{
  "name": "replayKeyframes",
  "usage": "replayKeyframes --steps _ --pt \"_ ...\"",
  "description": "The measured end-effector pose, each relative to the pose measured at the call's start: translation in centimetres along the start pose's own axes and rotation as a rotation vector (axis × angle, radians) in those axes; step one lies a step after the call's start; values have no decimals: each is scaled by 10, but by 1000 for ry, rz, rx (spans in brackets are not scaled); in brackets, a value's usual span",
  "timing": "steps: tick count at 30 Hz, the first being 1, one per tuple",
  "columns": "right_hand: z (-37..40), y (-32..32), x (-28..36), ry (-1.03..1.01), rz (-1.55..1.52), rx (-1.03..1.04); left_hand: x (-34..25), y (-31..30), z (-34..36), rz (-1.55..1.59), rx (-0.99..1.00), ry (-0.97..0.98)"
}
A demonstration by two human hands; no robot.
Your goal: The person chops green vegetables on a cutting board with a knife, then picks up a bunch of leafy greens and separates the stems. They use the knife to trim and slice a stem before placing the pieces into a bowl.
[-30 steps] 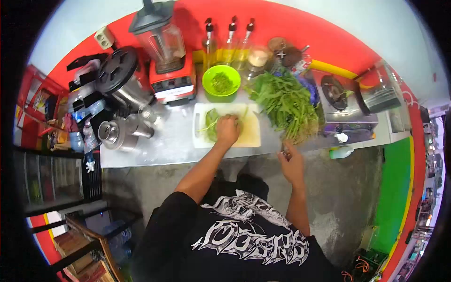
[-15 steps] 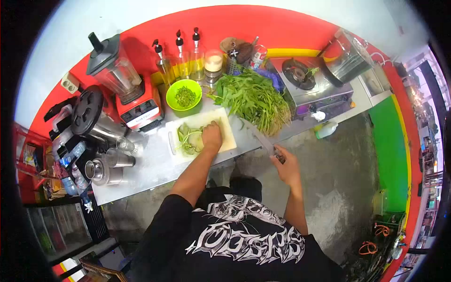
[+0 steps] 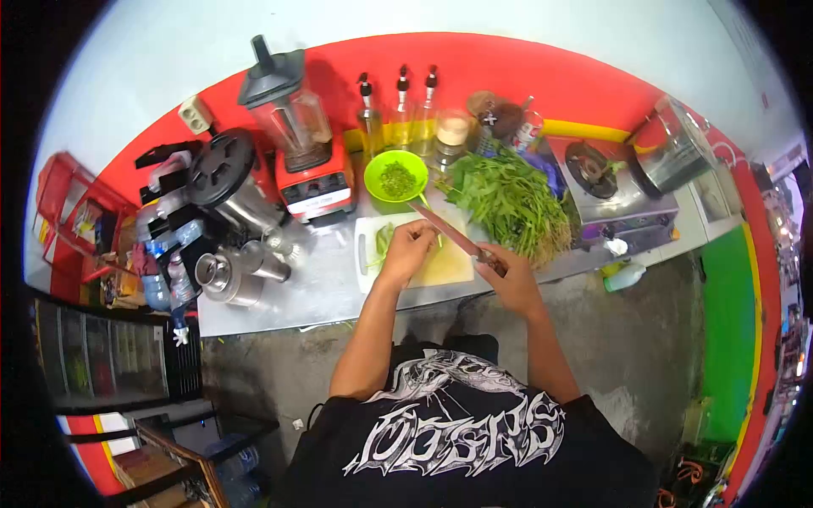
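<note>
Metal surface [image 3: 322, 296] extends to the left of the left grip [image 3: 411, 247], which curls half closed over a cutting board [image 3: 453, 269], what it holds unclear; the right grip [image 3: 510, 279] wraps firmly round the handle of a knife [image 3: 446, 227], blade slanting just beyond the left grip; greens [image 3: 384, 241] lie just left of the left grip, a leafy bunch [image 3: 510, 199] beyond the right

Has swung the kitchen knife [image 3: 449, 230] from beside the leafy greens [image 3: 508, 199] to over the cutting board [image 3: 450, 268], right hand [image 3: 510, 277] leading; has brought the left hand [image 3: 408, 252] nearer it.
</note>
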State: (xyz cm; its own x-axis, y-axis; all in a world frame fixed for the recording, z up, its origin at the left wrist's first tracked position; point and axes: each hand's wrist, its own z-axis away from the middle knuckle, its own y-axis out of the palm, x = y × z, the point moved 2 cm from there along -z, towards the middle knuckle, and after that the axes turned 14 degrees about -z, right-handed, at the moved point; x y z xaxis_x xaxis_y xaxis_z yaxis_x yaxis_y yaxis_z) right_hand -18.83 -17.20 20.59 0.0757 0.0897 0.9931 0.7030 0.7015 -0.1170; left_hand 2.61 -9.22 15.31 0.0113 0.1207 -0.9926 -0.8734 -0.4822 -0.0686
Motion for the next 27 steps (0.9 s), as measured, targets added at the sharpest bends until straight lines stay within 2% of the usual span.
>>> replayKeyframes --steps 2,4,5,6,8,14,17,23,27 --pt "-6 13 14 -18 41 17 -12 -16 7 46 -42 8" --pt "-7 27 41 -93 146 236 -38 -29 20 205 -63 -14" --pt "-8 33 47 -210 134 275 -46 -35 25 280 -63 -40" --pt "-9 39 54 -213 135 285 -51 -40 29 282 -74 -37" --pt "-12 50 70 -284 220 353 -58 -48 35 315 -103 42" --pt "-25 61 78 -289 199 369 -64 -57 39 322 -121 68" --pt "-26 60 77 -402 236 362 -63 -57 38 350 -74 86" --pt "-25 54 78 -290 277 348 -62 -51 36 396 -27 112" --pt "-25 49 71 -307 275 344 -58 -49 30 405 -9 116"
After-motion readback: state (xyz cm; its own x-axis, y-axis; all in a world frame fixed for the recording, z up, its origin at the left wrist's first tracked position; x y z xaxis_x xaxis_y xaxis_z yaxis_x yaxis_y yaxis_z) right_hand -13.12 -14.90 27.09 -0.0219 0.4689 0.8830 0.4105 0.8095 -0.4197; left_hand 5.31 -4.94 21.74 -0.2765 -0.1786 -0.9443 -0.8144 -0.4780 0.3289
